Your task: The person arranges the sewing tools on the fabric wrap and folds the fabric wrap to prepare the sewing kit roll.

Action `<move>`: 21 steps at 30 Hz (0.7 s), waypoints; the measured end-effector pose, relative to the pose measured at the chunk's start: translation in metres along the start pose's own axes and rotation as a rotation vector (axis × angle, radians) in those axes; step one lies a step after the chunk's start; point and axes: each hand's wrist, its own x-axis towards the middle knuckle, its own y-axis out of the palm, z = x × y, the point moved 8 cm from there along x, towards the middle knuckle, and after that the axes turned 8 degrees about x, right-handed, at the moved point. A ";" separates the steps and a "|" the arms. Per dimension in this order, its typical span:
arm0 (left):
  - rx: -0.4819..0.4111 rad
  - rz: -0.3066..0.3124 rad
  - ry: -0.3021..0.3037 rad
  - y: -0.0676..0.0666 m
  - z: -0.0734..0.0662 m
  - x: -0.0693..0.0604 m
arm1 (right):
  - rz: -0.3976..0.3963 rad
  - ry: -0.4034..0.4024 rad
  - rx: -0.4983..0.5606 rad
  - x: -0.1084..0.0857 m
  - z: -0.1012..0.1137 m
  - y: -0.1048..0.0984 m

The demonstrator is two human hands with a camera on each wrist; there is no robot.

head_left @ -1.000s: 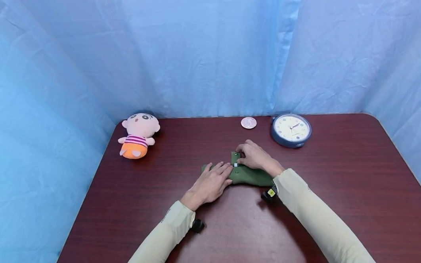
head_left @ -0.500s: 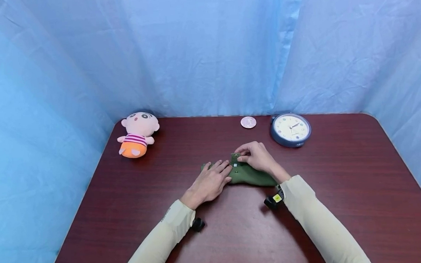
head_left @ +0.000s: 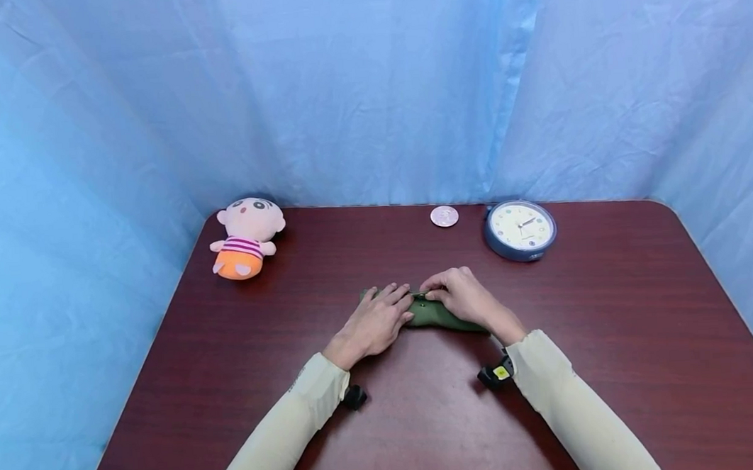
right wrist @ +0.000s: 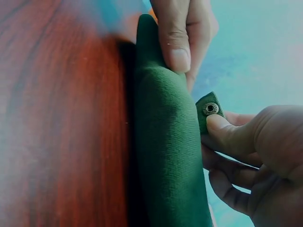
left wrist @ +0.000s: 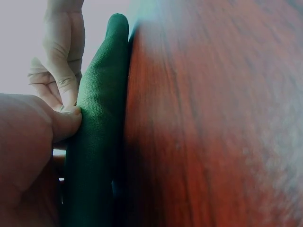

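Note:
A green cloth pouch [head_left: 443,314] lies across the middle of the table. My left hand [head_left: 371,325] rests on its left part with fingers stretched out, and in the left wrist view its thumb presses the pouch's near side. With thumb and fingers, my right hand [head_left: 466,298] pinches a short green snap flap [right wrist: 202,105] at the pouch's far edge. The flap's metal snap [right wrist: 210,109] shows beside my right thumb in the right wrist view, apart from the pouch body. Another small stud [head_left: 423,306] sits on the pouch's upper face. My left hand hides the pouch's left part.
On the dark red wooden table [head_left: 387,433], a plush doll [head_left: 245,238] lies at the back left. A round pale disc [head_left: 444,216] and a blue-rimmed clock [head_left: 520,230] are at the back right. Blue curtains [head_left: 369,93] hang behind the table.
The flap first lay extended away from the pouch. My right hand has taken hold of it and folded it back toward the stud. My left hand has stayed almost still.

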 end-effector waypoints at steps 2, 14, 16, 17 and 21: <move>0.001 0.002 0.001 0.000 0.000 0.000 | 0.002 -0.018 -0.010 -0.001 0.002 0.001; -0.006 0.021 -0.005 0.001 0.000 0.001 | 0.005 -0.142 -0.011 -0.009 0.003 0.003; -0.003 0.022 -0.006 0.000 0.000 0.001 | 0.001 -0.154 0.001 -0.010 0.003 0.002; -0.002 0.022 -0.006 0.000 0.000 0.001 | 0.000 -0.161 0.008 -0.010 0.003 0.002; -0.001 0.022 -0.010 0.000 0.001 0.000 | 0.008 -0.183 0.008 -0.012 0.006 0.003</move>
